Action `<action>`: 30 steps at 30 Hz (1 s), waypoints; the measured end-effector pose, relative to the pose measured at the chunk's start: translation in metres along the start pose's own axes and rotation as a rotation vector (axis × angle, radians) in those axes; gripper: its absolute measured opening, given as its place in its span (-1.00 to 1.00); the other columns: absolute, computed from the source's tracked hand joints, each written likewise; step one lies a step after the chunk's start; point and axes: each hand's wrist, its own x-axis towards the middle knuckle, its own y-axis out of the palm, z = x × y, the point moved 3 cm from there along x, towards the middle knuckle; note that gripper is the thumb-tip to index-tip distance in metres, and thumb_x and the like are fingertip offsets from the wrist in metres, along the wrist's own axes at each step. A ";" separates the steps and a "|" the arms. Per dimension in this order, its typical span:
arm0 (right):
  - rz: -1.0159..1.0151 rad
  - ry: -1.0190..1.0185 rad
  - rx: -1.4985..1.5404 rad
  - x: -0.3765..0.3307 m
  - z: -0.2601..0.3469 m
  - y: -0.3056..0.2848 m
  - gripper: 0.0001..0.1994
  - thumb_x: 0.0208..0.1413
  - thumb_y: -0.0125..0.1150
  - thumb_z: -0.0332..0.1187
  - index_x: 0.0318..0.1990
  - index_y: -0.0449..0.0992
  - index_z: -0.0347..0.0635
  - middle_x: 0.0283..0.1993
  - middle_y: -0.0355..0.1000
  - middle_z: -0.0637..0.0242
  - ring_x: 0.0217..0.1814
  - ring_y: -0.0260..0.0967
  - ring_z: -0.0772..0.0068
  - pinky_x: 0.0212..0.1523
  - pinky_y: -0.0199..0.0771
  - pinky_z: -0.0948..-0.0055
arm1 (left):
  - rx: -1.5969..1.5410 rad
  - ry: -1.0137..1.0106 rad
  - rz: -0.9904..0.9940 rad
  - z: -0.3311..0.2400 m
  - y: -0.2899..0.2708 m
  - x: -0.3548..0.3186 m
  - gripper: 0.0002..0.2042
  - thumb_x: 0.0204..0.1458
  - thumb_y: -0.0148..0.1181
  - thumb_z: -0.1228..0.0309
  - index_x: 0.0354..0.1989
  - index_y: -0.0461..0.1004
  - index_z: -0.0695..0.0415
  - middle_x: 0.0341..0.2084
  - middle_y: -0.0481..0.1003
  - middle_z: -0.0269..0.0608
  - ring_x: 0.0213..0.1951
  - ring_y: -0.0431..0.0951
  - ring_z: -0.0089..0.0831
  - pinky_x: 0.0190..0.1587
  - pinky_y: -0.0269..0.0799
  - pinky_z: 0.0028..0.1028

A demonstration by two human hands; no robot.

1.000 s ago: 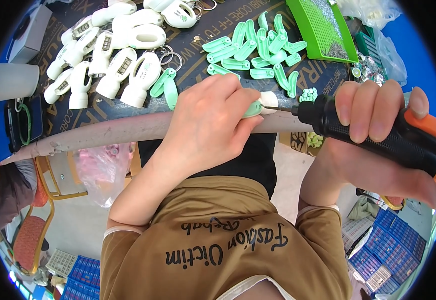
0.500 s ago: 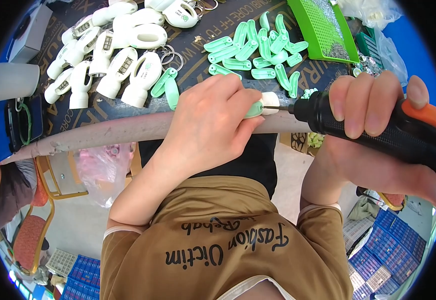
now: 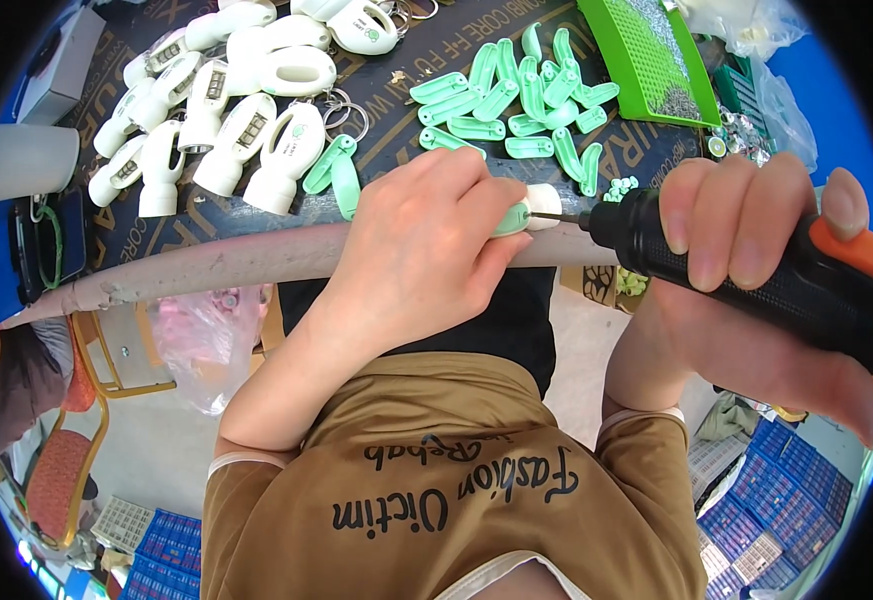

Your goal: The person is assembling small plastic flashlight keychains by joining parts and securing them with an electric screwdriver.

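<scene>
My left hand (image 3: 431,235) is closed round a small flashlight (image 3: 544,200), white with a green cover piece (image 3: 512,219) on its side, at the table's near edge. Most of the flashlight is hidden under my fingers. In my right hand (image 3: 736,230) is a black electric screwdriver (image 3: 756,260) with an orange part, lying level. Its thin bit points left and its tip meets the end of the green piece. Beyond my left hand lie several loose green cover pieces (image 3: 496,98). White flashlights with key rings (image 3: 286,155) are heaped to the left.
A green tray (image 3: 646,60) of small metal screws stands at the far right, beside clear plastic bags (image 3: 786,110). On the left are a white cup (image 3: 21,165) and a phone (image 3: 71,235). A padded pink edge (image 3: 196,262) runs along the table front. Another person's arm shows at far left.
The fingers of my right hand have shifted slightly on the electric screwdriver, with the thumb lower. My left hand and the flashlight stay nearly in place.
</scene>
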 end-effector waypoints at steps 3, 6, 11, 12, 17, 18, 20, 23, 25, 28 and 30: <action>0.011 0.012 0.012 0.001 0.000 0.000 -0.06 -0.47 0.11 0.48 0.00 0.24 -0.05 -0.45 0.21 0.44 -0.54 0.18 0.58 -0.42 0.17 0.52 | 0.003 -0.002 0.006 0.000 0.000 0.000 -0.72 -0.36 0.32 0.49 -0.38 0.47 0.19 -0.61 0.30 -0.22 -0.57 0.34 -0.27 -0.55 0.23 -0.39; -0.053 -0.035 -0.091 -0.008 0.001 0.000 -0.07 -0.46 0.12 0.47 0.01 0.24 -0.05 -0.44 0.20 0.43 -0.52 0.19 0.57 -0.42 0.17 0.52 | 0.001 -0.004 0.005 0.000 -0.001 0.000 -0.72 -0.36 0.32 0.49 -0.38 0.47 0.19 -0.61 0.31 -0.22 -0.57 0.34 -0.27 -0.55 0.23 -0.39; 0.058 0.017 -0.040 -0.002 0.002 -0.002 -0.06 -0.44 0.11 0.47 0.03 0.23 -0.08 -0.43 0.20 0.42 -0.50 0.19 0.56 -0.42 0.17 0.50 | 0.000 -0.004 0.006 0.001 0.000 -0.001 -0.72 -0.36 0.32 0.50 -0.38 0.46 0.19 -0.60 0.31 -0.22 -0.55 0.35 -0.26 -0.54 0.24 -0.39; 0.094 0.017 -0.079 -0.004 0.002 -0.003 -0.05 -0.44 0.11 0.47 0.04 0.22 -0.09 -0.43 0.20 0.42 -0.50 0.19 0.55 -0.42 0.17 0.49 | 0.004 0.002 0.003 0.001 0.000 -0.001 -0.72 -0.36 0.32 0.50 -0.38 0.46 0.19 -0.60 0.32 -0.21 -0.55 0.35 -0.25 -0.53 0.25 -0.39; 0.034 -0.030 -0.024 -0.001 -0.001 0.004 -0.06 -0.42 0.09 0.47 0.03 0.23 -0.09 -0.44 0.22 0.42 -0.52 0.20 0.54 -0.43 0.18 0.49 | 0.017 0.012 0.005 0.000 0.001 0.000 -0.72 -0.35 0.31 0.50 -0.38 0.46 0.19 -0.59 0.32 -0.21 -0.52 0.37 -0.24 -0.51 0.28 -0.38; 0.018 -0.042 -0.012 -0.001 -0.001 0.005 -0.06 -0.41 0.08 0.47 0.03 0.23 -0.10 -0.44 0.23 0.41 -0.53 0.20 0.54 -0.43 0.18 0.49 | 0.020 0.011 0.010 -0.001 0.001 0.000 -0.72 -0.35 0.31 0.50 -0.37 0.46 0.19 -0.59 0.33 -0.21 -0.52 0.37 -0.24 -0.50 0.28 -0.38; 0.013 -0.044 -0.016 -0.001 -0.002 0.007 -0.07 -0.41 0.07 0.48 0.02 0.23 -0.09 -0.45 0.23 0.42 -0.53 0.20 0.54 -0.44 0.18 0.49 | 0.022 0.011 0.012 0.000 0.000 -0.001 -0.72 -0.35 0.31 0.50 -0.37 0.45 0.19 -0.58 0.33 -0.21 -0.52 0.37 -0.24 -0.50 0.28 -0.38; -0.008 -0.059 -0.012 -0.002 -0.003 0.006 -0.10 -0.39 0.03 0.50 -0.01 0.24 -0.08 -0.47 0.24 0.42 -0.55 0.21 0.53 -0.46 0.20 0.49 | 0.043 0.028 0.008 -0.001 0.001 -0.001 -0.71 -0.35 0.32 0.50 -0.36 0.45 0.19 -0.57 0.33 -0.21 -0.51 0.37 -0.24 -0.50 0.28 -0.37; -0.015 -0.064 -0.010 -0.002 -0.004 0.006 -0.10 -0.38 0.02 0.50 -0.02 0.24 -0.07 -0.47 0.24 0.42 -0.56 0.21 0.53 -0.46 0.20 0.49 | 0.047 0.031 0.012 -0.002 0.001 -0.001 -0.71 -0.35 0.31 0.50 -0.35 0.45 0.18 -0.58 0.33 -0.20 -0.51 0.37 -0.24 -0.50 0.29 -0.37; -0.002 -0.068 -0.003 -0.001 -0.004 0.009 -0.09 -0.39 -0.03 0.53 -0.02 0.25 -0.06 -0.48 0.24 0.43 -0.57 0.21 0.53 -0.48 0.21 0.49 | 0.059 0.037 0.016 -0.001 0.000 -0.001 -0.70 -0.35 0.31 0.50 -0.35 0.45 0.18 -0.58 0.32 -0.20 -0.52 0.37 -0.24 -0.50 0.29 -0.37; 0.006 -0.069 0.004 -0.002 -0.004 0.010 -0.07 -0.40 -0.07 0.55 -0.02 0.25 -0.06 -0.48 0.24 0.44 -0.57 0.21 0.53 -0.48 0.21 0.50 | 0.055 0.047 0.004 -0.001 0.000 -0.002 -0.70 -0.35 0.31 0.49 -0.34 0.45 0.18 -0.58 0.32 -0.20 -0.52 0.37 -0.24 -0.50 0.28 -0.36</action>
